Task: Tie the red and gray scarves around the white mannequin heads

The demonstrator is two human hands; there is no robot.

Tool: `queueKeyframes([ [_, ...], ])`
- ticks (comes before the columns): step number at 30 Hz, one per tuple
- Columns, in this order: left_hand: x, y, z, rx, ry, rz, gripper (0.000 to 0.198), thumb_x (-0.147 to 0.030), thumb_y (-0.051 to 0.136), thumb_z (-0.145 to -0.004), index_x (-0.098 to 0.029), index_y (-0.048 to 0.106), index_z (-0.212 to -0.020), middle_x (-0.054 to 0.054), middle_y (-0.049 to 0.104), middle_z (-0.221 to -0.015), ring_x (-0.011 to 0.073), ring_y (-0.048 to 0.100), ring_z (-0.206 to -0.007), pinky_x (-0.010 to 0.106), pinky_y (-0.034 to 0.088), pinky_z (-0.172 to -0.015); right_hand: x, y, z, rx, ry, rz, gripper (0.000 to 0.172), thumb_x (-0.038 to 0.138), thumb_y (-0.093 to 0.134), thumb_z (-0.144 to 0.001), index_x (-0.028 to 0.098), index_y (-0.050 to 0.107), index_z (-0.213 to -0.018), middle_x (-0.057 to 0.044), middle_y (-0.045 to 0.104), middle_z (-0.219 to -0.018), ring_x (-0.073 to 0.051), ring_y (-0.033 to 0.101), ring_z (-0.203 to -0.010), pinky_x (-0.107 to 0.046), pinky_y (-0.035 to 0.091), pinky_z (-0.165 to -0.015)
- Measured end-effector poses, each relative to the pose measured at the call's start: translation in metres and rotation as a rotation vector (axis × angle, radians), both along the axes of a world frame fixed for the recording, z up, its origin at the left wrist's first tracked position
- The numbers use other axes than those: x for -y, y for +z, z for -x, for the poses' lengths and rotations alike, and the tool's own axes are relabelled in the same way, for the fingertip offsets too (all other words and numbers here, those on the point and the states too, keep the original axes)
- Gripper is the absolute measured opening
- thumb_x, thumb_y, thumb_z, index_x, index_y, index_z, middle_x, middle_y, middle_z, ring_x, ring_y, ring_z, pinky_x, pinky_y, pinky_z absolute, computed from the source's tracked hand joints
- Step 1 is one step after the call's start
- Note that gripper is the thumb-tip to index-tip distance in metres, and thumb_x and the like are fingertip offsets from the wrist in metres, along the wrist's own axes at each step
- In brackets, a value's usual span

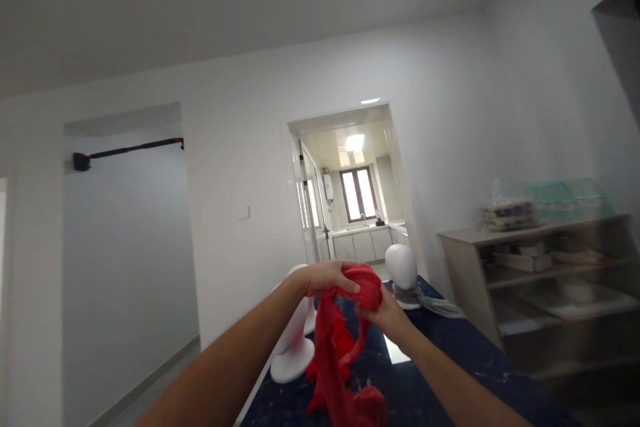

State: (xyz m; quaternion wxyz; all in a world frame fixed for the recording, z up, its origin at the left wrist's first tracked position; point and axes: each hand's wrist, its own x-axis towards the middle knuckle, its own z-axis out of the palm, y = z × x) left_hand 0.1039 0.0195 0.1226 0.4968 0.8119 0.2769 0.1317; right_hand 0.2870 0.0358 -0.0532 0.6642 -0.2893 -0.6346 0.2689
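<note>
Head camera view shows both bare arms reaching forward above a dark blue bench (450, 360) with a speckled top. Left hand (327, 277) is raised in front, its fingers (350, 285) curled down over the top of a red cloth (345, 347) and closed on it. Right hand (383, 312) is just beside and a little lower, also closed on the same cloth from the right side, so the upper part of the fabric forms a loop between the two hands. From there the cloth hangs down in folds, and its lower end lies bunched on the bench near the bottom edge of the picture.

Behind the left forearm a white mannequin head (293, 347) stands on the bench, partly hidden by the arm. A second white mannequin head (401, 267) stands farther back, to the right of the hands, with a grey cloth (440, 307) lying at its base. At the right wall is a grey shelf unit (540, 280) with blurred items on it. Straight ahead, an open doorway (350, 187) shows a kitchen with a window.
</note>
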Motion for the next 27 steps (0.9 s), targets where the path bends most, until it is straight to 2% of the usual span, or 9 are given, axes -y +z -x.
queueKeyframes([
  [2,0.015,0.018,-0.008,-0.173,-0.006,-0.223,0.059,-0.028,0.091,-0.062,-0.024,0.073,-0.119,0.002,0.08,-0.105,0.0193,0.072,-0.086,0.028,0.055,-0.075,0.009,0.033,0.003,-0.027,0.13,0.104,0.036,0.039,0.074,-0.078,0.021,0.069,-0.109,-0.005,0.078,-0.096,-0.024,0.072,-0.087,-0.04,0.059,-0.082],
  [4,0.024,0.038,-0.009,-0.416,0.036,-0.547,0.053,-0.026,0.089,-0.059,-0.024,0.075,-0.111,-0.001,0.078,-0.088,0.0188,0.068,-0.075,0.028,0.049,-0.067,0.02,0.062,-0.005,-0.051,0.158,0.19,0.017,0.036,0.064,-0.082,0.021,0.067,-0.09,0.004,0.063,-0.065,-0.015,0.059,-0.058,-0.033,0.055,-0.062],
  [6,0.029,0.057,-0.004,-0.629,0.105,-0.868,0.04,-0.022,0.084,-0.06,-0.022,0.076,-0.099,-0.003,0.073,-0.076,0.0166,0.061,-0.067,0.027,0.041,-0.06,0.031,0.087,-0.023,-0.016,0.097,0.214,0.012,0.033,0.062,-0.081,0.022,0.065,-0.085,0.009,0.048,-0.054,-0.01,0.045,-0.045,-0.027,0.046,-0.051],
  [9,0.035,0.081,0.005,-0.7,0.228,-1.131,0.018,-0.022,0.071,-0.071,-0.02,0.076,-0.088,-0.001,0.07,-0.073,0.0144,0.057,-0.065,0.027,0.037,-0.06,0.05,0.117,-0.053,0.26,-0.043,0.143,0.017,0.036,0.067,-0.082,0.021,0.069,-0.089,0.009,0.048,-0.055,-0.008,0.041,-0.045,-0.022,0.033,-0.044],
  [12,0.047,0.099,0.011,-0.58,0.265,-1.063,0.022,-0.035,0.063,-0.083,-0.02,0.076,-0.09,0.0,0.07,-0.075,0.0141,0.059,-0.067,0.027,0.039,-0.062,0.068,0.134,-0.069,0.474,-0.078,0.106,0.025,0.044,0.068,-0.086,0.021,0.071,-0.094,0.008,0.05,-0.059,-0.008,0.042,-0.049,-0.023,0.031,-0.044],
  [16,0.065,0.115,0.009,-0.46,0.174,-0.824,0.028,-0.041,0.06,-0.086,-0.02,0.075,-0.096,-0.001,0.067,-0.074,0.0125,0.055,-0.061,0.026,0.04,-0.058,0.084,0.138,-0.065,0.454,0.044,0.226,0.03,0.049,0.06,-0.091,0.023,0.068,-0.102,0.01,0.044,-0.057,-0.009,0.038,-0.044,-0.024,0.033,-0.043],
  [19,0.069,0.123,0.006,-0.504,0.158,-0.874,0.019,-0.033,0.064,-0.081,-0.02,0.074,-0.09,0.0,0.069,-0.074,0.0127,0.057,-0.063,0.026,0.041,-0.058,0.084,0.138,-0.061,0.542,0.043,0.243,0.03,0.048,0.055,-0.094,0.021,0.067,-0.092,0.009,0.044,-0.057,-0.008,0.037,-0.044,-0.023,0.03,-0.043],
  [23,0.061,0.128,0.013,-0.677,0.3,-1.045,0.016,-0.029,0.066,-0.078,-0.02,0.074,-0.088,0.003,0.075,-0.079,0.0158,0.064,-0.065,0.027,0.046,-0.06,0.074,0.134,-0.073,0.631,-0.055,0.192,0.039,0.054,0.055,-0.094,0.02,0.062,-0.077,0.008,0.044,-0.056,-0.008,0.037,-0.047,-0.023,0.027,-0.045],
  [27,0.059,0.122,0.025,-0.652,0.337,-0.952,0.019,-0.036,0.065,-0.083,-0.02,0.073,-0.086,0.002,0.071,-0.073,0.0154,0.062,-0.059,0.029,0.047,-0.057,0.065,0.114,-0.086,0.581,0.048,0.299,0.044,0.063,0.059,-0.091,0.022,0.06,-0.078,0.01,0.041,-0.054,-0.008,0.033,-0.044,-0.024,0.026,-0.043],
])
